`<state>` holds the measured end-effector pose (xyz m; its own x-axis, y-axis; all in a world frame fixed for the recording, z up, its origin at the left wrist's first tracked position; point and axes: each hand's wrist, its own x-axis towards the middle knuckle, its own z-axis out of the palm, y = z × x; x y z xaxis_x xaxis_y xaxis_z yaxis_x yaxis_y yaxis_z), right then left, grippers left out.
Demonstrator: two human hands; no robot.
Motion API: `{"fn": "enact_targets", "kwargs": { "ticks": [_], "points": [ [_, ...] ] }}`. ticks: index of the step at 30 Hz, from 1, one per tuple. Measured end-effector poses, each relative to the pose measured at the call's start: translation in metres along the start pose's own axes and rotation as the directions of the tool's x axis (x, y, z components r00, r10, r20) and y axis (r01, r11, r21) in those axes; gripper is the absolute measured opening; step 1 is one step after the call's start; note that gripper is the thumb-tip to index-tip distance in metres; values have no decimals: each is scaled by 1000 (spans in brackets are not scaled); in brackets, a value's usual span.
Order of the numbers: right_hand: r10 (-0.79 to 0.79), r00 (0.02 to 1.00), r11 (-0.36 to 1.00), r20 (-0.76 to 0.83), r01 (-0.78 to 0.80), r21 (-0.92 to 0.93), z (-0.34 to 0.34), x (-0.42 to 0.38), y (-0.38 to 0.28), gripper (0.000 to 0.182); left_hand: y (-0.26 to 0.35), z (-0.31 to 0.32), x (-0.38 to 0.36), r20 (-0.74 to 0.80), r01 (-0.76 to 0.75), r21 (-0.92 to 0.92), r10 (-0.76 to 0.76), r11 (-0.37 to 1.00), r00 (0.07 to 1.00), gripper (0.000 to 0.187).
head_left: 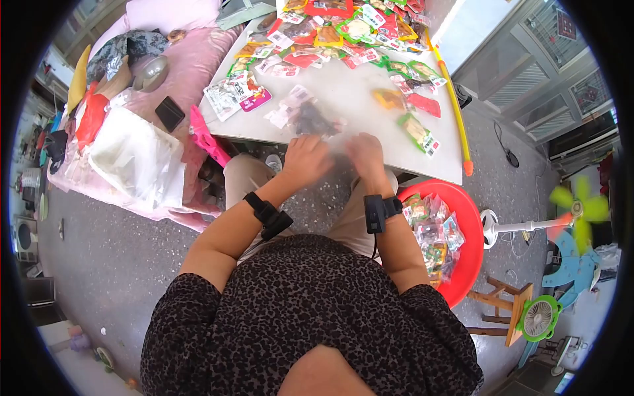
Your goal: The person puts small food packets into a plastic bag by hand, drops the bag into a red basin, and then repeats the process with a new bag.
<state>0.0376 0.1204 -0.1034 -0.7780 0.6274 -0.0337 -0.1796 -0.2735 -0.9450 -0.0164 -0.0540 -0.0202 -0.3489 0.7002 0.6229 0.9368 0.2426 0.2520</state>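
You've got both hands, left hand (305,158) & right hand (365,155), fingers pinching a clear bag (330,135) at the bench (350,99) edge, stretched flat btwn them, snack packets (343,33) piled beyond.

red basin (470,232), white table (356,105), pink bedding (191,66)

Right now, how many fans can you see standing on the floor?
2: a tall fan with green blades at the right edge, and a small green fan lower down beside a wooden stool. Others may be hidden beyond the view.
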Motion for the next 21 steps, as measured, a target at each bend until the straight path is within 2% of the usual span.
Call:
{"fn": "enact_targets", "kwargs": {
  "ticks": [1,3,4,5,7,9,13,15,18,20,21],
  "points": [
    [50,998,999,-50,-50,1,7,-6,-14,20,4,-3,0,-10,-11,11,12,1000,1000,32],
    [195,967,981,-163,-189,49,20,-16,-43,45,4,-1,-2,-23,-30,40,31,999,999,36],
    [78,994,981,-75,-90,-173,15,-13,-37,31,-1,5,-6,-26,-36,57,37,998,999,38],
    [-20,999,926,38,33,-376,5,-5,-28,19,-4,10,-8,-29,-42,75,44,996,999,39],
    [-22,991,852,134,89,-516,6,4,-34,21,-8,13,-7,-40,-70,69,73,995,997,36],
    [131,988,893,81,-81,-442,12,10,-45,52,-11,13,-5,-48,-109,53,112,993,993,31],
    [167,986,810,8,-133,-571,20,13,-65,42,-12,7,3,-46,-166,-6,166,986,985,17],
    [148,987,782,-67,-158,-603,19,13,-68,33,-12,2,11,-75,-151,-36,148,988,986,12],
    [-156,987,591,48,132,-796,-2,21,-57,41,-16,-12,34,-134,-98,-122,81,988,988,8],
    [-127,992,757,26,114,-643,-1,17,-69,38,-23,-25,54,-119,-66,-234,39,970,992,6],
    [-112,994,826,19,104,-555,1,13,-79,37,-23,-33,62,-81,6,-328,-35,945,996,5]
  ]
}}
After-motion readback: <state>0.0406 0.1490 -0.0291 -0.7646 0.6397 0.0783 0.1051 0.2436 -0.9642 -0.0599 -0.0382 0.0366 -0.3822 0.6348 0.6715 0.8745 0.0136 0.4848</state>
